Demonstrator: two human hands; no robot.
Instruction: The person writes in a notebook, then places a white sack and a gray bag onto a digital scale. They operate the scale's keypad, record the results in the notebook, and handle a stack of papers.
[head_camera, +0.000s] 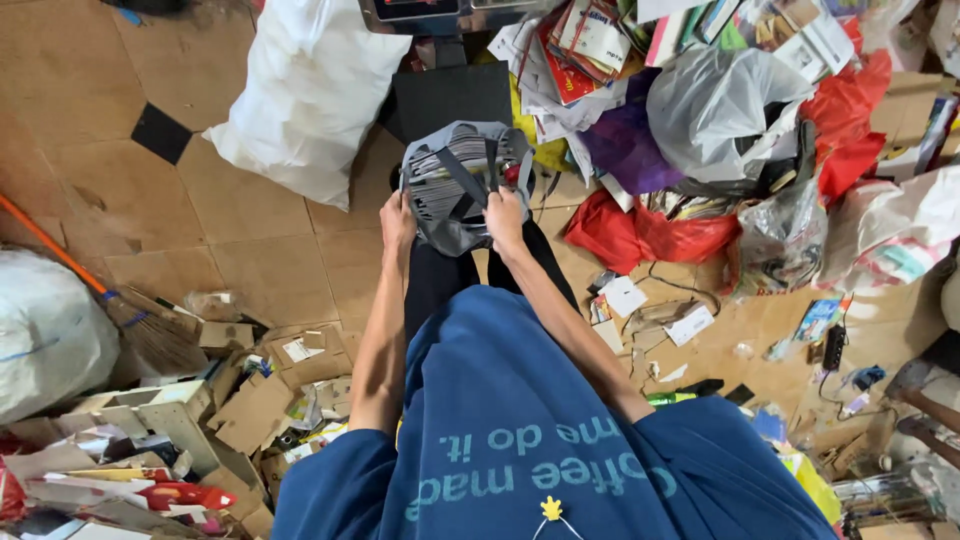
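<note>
Both hands on grey bag (462, 185) of stacked paper: left hand (397, 222) grip closed on rim, right hand (503, 215) apparently clamped on strap.

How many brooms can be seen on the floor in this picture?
1. The broom lies at the left, its orange handle running to the left edge and its bristles beside the cardboard scraps. Others may be hidden under the clutter.

cardboard-covered floor (250, 250) – white sack (305, 90), broom (120, 310), red bags (640, 235), scattered papers (650, 310)
</note>
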